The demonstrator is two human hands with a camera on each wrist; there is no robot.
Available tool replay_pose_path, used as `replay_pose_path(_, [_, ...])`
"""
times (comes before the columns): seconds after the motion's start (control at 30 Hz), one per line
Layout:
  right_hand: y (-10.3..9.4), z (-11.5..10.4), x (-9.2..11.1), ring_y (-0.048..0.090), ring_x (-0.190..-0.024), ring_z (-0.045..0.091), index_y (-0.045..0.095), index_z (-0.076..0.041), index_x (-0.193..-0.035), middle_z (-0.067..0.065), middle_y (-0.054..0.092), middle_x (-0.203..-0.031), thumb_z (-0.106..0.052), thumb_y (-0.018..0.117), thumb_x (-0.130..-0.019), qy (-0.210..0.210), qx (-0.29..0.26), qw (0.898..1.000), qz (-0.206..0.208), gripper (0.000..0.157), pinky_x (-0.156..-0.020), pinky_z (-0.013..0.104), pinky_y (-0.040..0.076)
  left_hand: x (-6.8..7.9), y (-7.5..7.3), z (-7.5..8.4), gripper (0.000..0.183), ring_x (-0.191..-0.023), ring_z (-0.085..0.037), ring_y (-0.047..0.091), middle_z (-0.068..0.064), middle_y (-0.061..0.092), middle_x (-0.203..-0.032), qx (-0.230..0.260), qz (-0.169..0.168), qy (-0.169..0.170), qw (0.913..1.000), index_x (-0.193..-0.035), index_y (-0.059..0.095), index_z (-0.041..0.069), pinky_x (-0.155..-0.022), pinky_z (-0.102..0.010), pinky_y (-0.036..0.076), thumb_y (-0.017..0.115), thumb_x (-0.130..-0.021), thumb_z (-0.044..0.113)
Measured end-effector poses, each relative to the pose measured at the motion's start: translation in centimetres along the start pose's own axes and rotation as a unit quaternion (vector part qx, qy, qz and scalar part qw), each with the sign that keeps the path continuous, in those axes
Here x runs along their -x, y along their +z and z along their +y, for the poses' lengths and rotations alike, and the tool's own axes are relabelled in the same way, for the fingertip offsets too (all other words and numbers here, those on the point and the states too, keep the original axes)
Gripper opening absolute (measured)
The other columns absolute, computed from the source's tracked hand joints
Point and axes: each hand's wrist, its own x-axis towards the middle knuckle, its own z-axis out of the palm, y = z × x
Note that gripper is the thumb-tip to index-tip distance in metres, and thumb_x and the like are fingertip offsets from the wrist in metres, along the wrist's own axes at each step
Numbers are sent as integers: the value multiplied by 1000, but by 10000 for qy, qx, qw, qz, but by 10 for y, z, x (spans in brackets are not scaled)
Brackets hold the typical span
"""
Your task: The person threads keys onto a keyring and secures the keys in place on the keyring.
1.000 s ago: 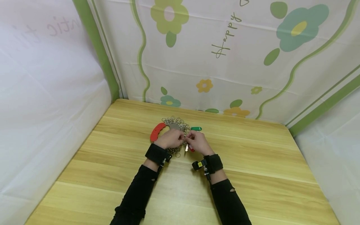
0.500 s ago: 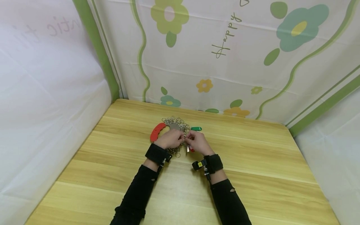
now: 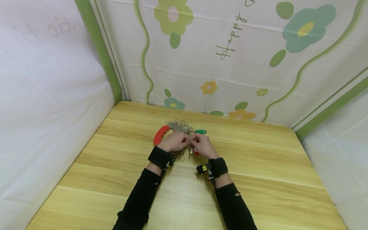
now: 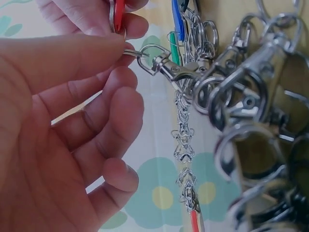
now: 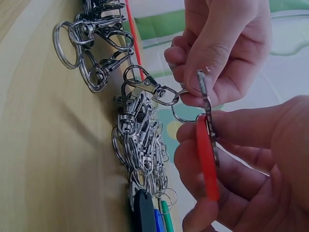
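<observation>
In the head view my left hand (image 3: 175, 141) and right hand (image 3: 202, 145) meet over a grey metal plate (image 3: 178, 128) with a curved red grip (image 3: 161, 135). Silver swivel clasps (image 4: 182, 70) with rings hang round the plate's edge. My left thumb and finger pinch a split ring (image 5: 181, 116) that is linked to one clasp (image 5: 145, 83). Between my right thumb and finger, a red key tag (image 5: 206, 159) is held at its ring end. Keys (image 5: 211, 125) sit beside the tag on that ring. My fingers hide part of the ring.
A green tag (image 3: 200, 131) lies by the plate's right side. Black (image 5: 144, 211) and blue (image 5: 158, 220) tags hang among the clasps. The wooden table (image 3: 258, 179) is enclosed by white printed curtains (image 3: 184, 57).
Both hands stay in nearly the same place. The dangling key below the right fingers swings and turns slightly. The plate has not moved.
</observation>
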Motion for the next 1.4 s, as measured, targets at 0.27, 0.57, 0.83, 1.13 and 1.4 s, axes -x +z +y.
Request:
replay_pose_path(0.27, [-1, -1, 0, 59, -59, 17, 63, -12, -90, 8, 65, -84, -14, 60, -94, -178, 228, 9996, -43, 5, -50, 32, 48, 0, -1, 2, 18, -58, -10, 48, 3, 54, -67, -86, -50, -90, 9999, -75, 61, 14, -56, -23, 38, 59, -93, 13])
replay_pose_path(0.57, [-2, -1, -1, 58, -55, 19, 63, -13, -90, 9, 65, -83, -16, 60, -94, -167, 76, 9997, -162, 6, -49, 33, 48, -1, -1, 2, 19, -57, -11, 48, 3, 54, -67, -98, -5, -267, 9996, -76, 61, 15, -56, -23, 38, 58, -95, 16])
replay_pose_path(0.83, [-1, -1, -1, 57, -54, 19, 62, -13, -90, 10, 65, -82, -16, 59, -95, -17, 35, 10000, -19, 7, -47, 33, 47, 0, -1, 1, 19, -54, -9, 44, 4, 51, -63, -76, 87, 45, 9999, -76, 67, 9, -54, -21, 35, 59, -92, 12])
replay_pose_path(1.13, [-1, -2, 1, 57, -57, 16, 63, -11, -90, 8, 64, -83, -13, 60, -94, -101, 117, 9999, 11, 5, -49, 31, 47, 0, -1, 2, 24, -53, -9, 44, 4, 47, -61, -68, 51, -230, 9997, -69, 56, 14, -53, -22, 35, 60, -93, 16])
replay_pose_path(1.4, [-2, -2, 1, 57, -57, 17, 64, -13, -90, 7, 65, -85, -14, 60, -94, -300, 144, 9993, -166, 6, -48, 32, 47, 1, 0, 3, 24, -53, -11, 44, 2, 48, -62, -49, 8, -387, 9992, -71, 56, 14, -53, -23, 35, 58, -95, 18])
